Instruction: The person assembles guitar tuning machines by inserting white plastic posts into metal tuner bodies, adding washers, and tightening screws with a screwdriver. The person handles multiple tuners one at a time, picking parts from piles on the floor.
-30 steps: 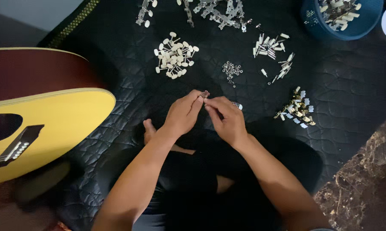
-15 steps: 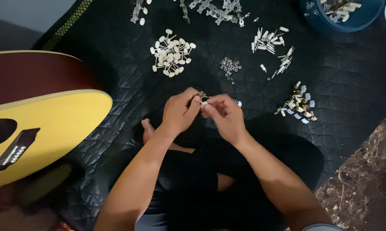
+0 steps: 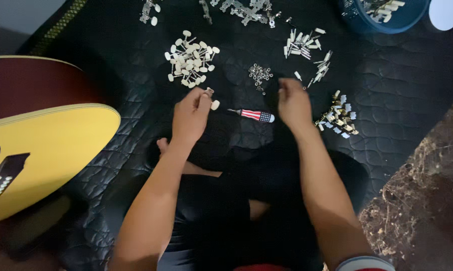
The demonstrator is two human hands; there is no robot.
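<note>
A blue bowl sits at one o'clock, at the top edge. It has small white and silver guitar tuner parts in it. A white round thing lies just beside the bowl, at its right.

Half a second ago my two hands were close together in the middle, both pinching one small part. Now they are apart. My left hand is at eleven o'clock from the middle and holds a small tuner piece with a white knob between my fingertips. My right hand has gone to one o'clock. Its fingers are curled narrow, and I cannot tell if it holds anything. A small screwdriver with a striped handle now shows on the mat between my hands.

All of it lies on a black quilted mat. A heap of white knobs is at twelve o'clock, just above my left hand. A little pile of silver nuts is near my right hand. A bunch of gold and white tuners lies just right of my right hand. More tuner parts lie higher up. A yellow guitar lies at nine o'clock, well apart from my hands. Brown rough ground is at four o'clock.
</note>
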